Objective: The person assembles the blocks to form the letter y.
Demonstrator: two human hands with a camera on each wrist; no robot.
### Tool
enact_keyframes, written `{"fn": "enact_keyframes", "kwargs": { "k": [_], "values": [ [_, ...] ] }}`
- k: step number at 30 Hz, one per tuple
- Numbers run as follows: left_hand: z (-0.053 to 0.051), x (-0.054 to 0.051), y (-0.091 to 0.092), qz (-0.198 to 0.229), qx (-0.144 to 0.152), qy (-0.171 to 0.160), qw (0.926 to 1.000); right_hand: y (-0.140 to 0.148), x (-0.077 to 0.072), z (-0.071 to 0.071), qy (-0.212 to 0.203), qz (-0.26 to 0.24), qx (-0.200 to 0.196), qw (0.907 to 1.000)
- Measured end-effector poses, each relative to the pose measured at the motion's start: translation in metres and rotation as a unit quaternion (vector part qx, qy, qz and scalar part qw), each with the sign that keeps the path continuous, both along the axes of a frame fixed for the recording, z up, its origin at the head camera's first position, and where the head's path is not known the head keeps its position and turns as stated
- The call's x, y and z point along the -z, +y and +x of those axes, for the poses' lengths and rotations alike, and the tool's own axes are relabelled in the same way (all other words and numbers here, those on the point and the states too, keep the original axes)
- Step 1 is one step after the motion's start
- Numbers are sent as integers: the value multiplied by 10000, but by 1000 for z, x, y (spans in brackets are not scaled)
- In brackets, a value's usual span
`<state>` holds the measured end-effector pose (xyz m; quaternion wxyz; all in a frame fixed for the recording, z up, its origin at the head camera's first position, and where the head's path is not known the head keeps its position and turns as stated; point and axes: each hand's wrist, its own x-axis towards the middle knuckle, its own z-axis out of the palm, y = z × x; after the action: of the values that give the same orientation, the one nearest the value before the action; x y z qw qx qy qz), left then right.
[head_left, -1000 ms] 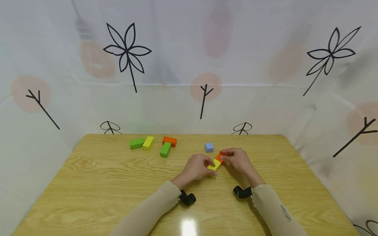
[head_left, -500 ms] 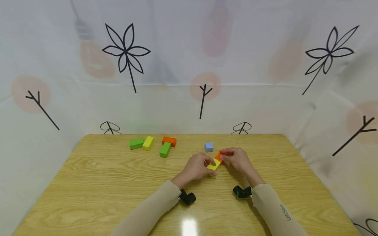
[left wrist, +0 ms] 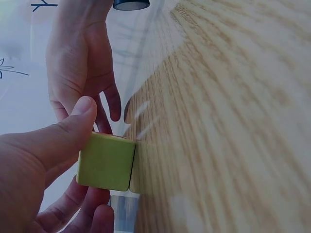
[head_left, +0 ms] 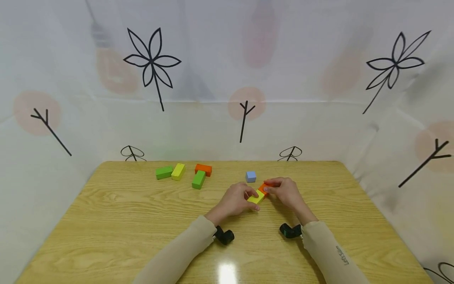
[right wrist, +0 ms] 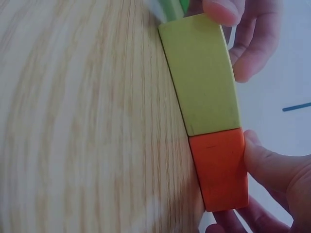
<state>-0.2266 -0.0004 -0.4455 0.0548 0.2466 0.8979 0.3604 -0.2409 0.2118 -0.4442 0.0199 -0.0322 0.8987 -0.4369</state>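
A yellow block (head_left: 256, 197) and an orange block (head_left: 264, 188) lie end to end on the table, right of centre in the head view. The left hand (head_left: 235, 200) holds the yellow block between thumb and fingers. At the far end the right hand (head_left: 286, 193) pinches the orange block. In the right wrist view the yellow block (right wrist: 201, 77) and orange block (right wrist: 219, 170) touch along one face, both resting on the wood. The left wrist view shows the square end of the yellow block (left wrist: 106, 162), with the left thumb at its upper edge.
A small blue block (head_left: 250, 176) stands just behind the hands. Farther left are a green block (head_left: 164, 172) beside a yellow one (head_left: 178, 172), and another green block (head_left: 199, 180) against a red-orange one (head_left: 203, 170). A patterned cloth rises behind the wooden table (head_left: 142, 221).
The left hand and the yellow block have shifted very slightly to the left and back. Both hands keep their hold, and the other blocks have not moved.
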Motion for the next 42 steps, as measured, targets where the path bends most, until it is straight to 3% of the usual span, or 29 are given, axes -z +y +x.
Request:
{"fn": "enact_keyframes", "kwargs": {
  "k": [10,20,34,42],
  "values": [
    [-8,-5,-13,670,-135,-529,9963,-1,2,-2,-187,-96,112,9997],
    [-30,-6,-25,1087,-267,-418,9928,-1,1,-2,-246,-132,197,9994],
    [-52,-2,-16,1000,-751,-489,9909,-3,0,-1,-246,-128,201,9994],
    [-64,0,-10,993,-780,-455,9910,-3,1,-2,-206,-103,171,9996]
  ]
}}
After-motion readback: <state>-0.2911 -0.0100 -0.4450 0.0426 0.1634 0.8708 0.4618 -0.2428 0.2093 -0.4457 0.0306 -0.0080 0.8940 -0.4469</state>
